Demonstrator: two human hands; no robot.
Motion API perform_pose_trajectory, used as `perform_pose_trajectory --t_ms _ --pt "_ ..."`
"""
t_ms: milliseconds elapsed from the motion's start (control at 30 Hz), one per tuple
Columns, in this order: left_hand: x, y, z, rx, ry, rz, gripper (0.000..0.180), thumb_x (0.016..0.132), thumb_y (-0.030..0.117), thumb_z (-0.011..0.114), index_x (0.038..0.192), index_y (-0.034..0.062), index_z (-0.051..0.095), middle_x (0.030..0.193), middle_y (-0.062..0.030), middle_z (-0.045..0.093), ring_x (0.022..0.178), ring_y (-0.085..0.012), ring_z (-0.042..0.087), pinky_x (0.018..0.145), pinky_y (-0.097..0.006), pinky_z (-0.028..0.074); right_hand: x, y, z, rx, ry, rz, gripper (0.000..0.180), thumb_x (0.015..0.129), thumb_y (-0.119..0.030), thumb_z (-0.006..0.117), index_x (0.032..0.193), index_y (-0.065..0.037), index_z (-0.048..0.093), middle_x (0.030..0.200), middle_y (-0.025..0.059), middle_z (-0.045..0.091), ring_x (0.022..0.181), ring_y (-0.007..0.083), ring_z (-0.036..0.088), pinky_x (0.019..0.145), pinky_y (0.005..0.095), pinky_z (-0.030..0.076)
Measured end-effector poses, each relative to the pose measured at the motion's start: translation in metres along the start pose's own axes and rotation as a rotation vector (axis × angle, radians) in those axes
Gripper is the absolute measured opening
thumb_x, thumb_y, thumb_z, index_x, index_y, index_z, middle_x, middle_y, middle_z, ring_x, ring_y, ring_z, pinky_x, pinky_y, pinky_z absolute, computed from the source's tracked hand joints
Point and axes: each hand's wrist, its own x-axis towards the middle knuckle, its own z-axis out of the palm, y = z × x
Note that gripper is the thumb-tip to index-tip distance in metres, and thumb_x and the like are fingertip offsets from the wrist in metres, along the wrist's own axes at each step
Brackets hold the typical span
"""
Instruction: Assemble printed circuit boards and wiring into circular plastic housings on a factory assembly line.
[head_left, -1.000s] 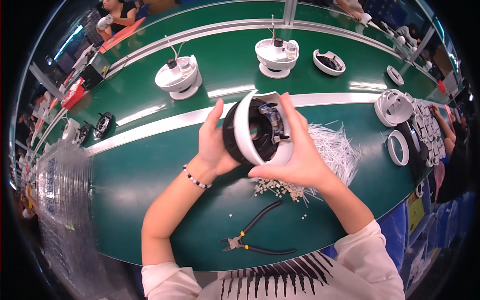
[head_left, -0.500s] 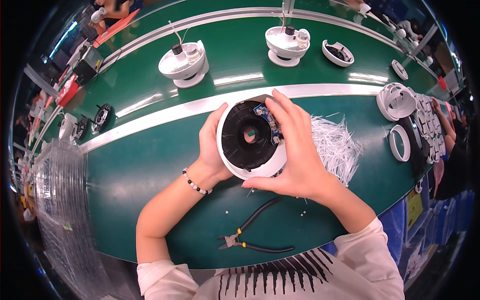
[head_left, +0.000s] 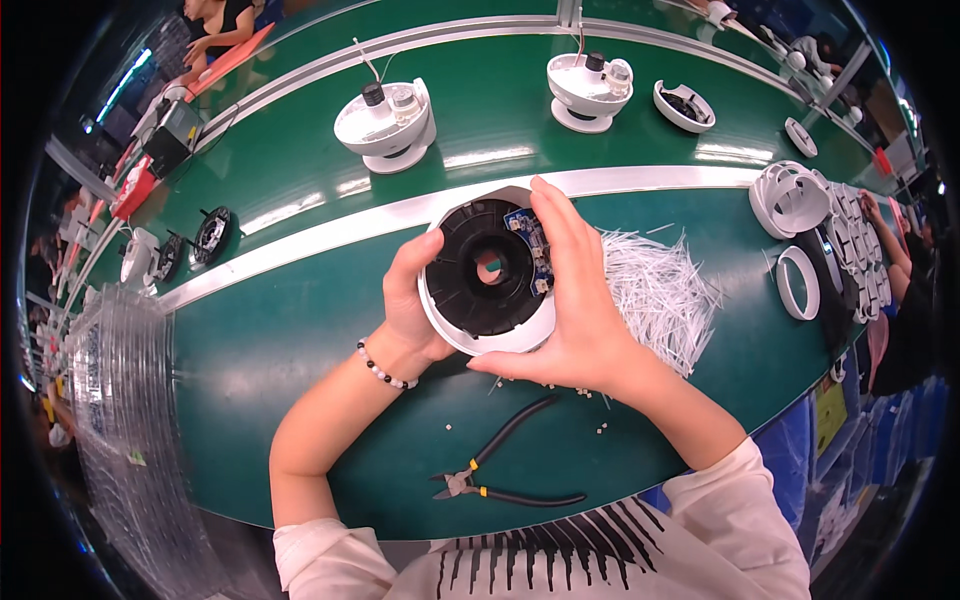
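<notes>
Both hands hold up a round white plastic housing above the table. Its open face is turned up, showing a black ribbed disc with a hole through the centre. A small blue circuit board sits along the disc's right side. My left hand is wrapped round the left wall, thumb at the rim. My right hand grips the right side, fingers at the far rim and thumb at the near edge. Diagonal cutters with black handles lie spread below on the green table.
A pile of white plastic strips lies right of my hands. White rings and housings stand farther right. Clear plastic trays are stacked left. Beyond a metal rail, a green conveyor carries white assemblies. A co-worker is at far left.
The housing and both hands have shifted slightly left, still gripped the same way. The white assemblies on the far conveyor have moved right. More of the co-worker at far left shows.
</notes>
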Motion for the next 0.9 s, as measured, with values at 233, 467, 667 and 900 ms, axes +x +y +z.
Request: perform_pose_trajectory --t_ms 233,467,667,900 --pt "0.003 -0.002 0.020 -0.001 0.093 0.109 0.063 0.071 0.039 0.050 0.119 -0.0007 0.041 0.114 -0.0167 0.050 0.101 -0.0266 0.053 0.089 -0.038 0.044 -0.007 0.003 0.005 0.121 0.153 0.006 0.109 0.050 -0.035 0.078 0.131 0.002 0.016 0.136 0.0255 0.016 0.121 0.0423 0.022 0.099 0.0479 0.021" --pt "0.032 0.001 0.020 -0.095 0.178 -0.052 0.049 0.084 0.041 0.038 0.107 -0.0012 0.051 0.099 -0.0153 0.059 0.084 -0.0243 0.061 0.076 -0.035 0.051 -0.002 0.029 -0.025 -0.012 0.084 -0.121 0.089 0.053 -0.019 0.077 0.128 -0.006 0.031 0.135 0.0194 0.024 0.122 0.0415 0.022 0.099 0.0517 0.020" --pt "0.081 -0.025 0.011 0.133 0.287 -0.259 0.046 0.087 0.037 0.035 0.112 0.0004 0.048 0.107 -0.0164 0.056 0.096 -0.0256 0.056 0.085 -0.036 0.046 -0.030 0.060 -0.077 -0.077 -0.004 -0.128 0.070 0.058 -0.004 0.070 0.122 -0.013 0.043 0.132 0.0106 0.034 0.123 0.0358 0.027 0.096 0.0558 0.023" --pt "0.181 -0.012 -0.050 0.094 0.386 -0.044 0.039 0.089 0.021 0.034 0.116 -0.0074 0.036 0.122 -0.0208 0.042 0.115 -0.0309 0.039 0.100 -0.044 0.028 -0.100 0.136 -0.189 -0.774 0.242 0.329 0.047 0.064 -0.014 0.070 0.107 -0.006 0.054 0.115 0.0148 0.050 0.108 0.0311 0.045 0.093 0.0388 0.034"
